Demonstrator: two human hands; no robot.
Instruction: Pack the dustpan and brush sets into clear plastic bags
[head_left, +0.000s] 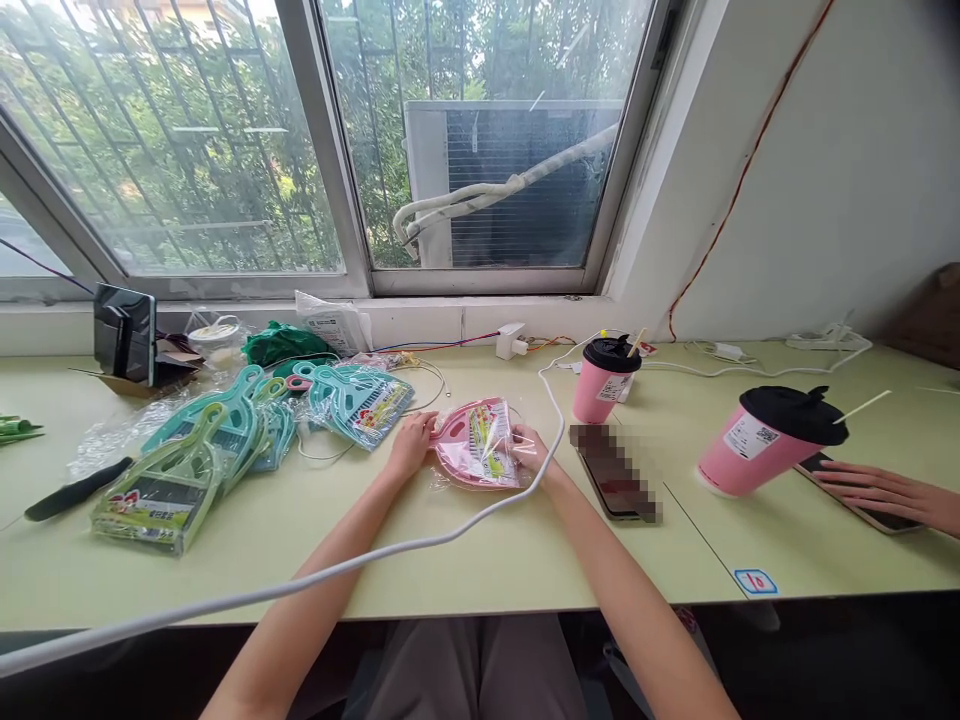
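A pink mini dustpan and brush set (pixel 469 445) in clear plastic wrap lies on the table in front of me. My left hand (pixel 412 447) is closed around its handle end. At the opposite, wide end, my right hand (pixel 529 450) grips the wrapped edge, with its fingers partly hidden by the plastic. Left of my hands lie more wrapped sets: a teal one (pixel 360 400) close by, and a green one (pixel 161 490) on a heap with other teal sets (pixel 206 420).
A white cable (pixel 405 545) crosses before my right wrist. Two pink cups (pixel 596 392) (pixel 765 450) and a phone (pixel 619 475) stand or lie to the right. Another person's hand (pixel 877 492) rests on a phone. A black-handled knife (pixel 79 490) lies left.
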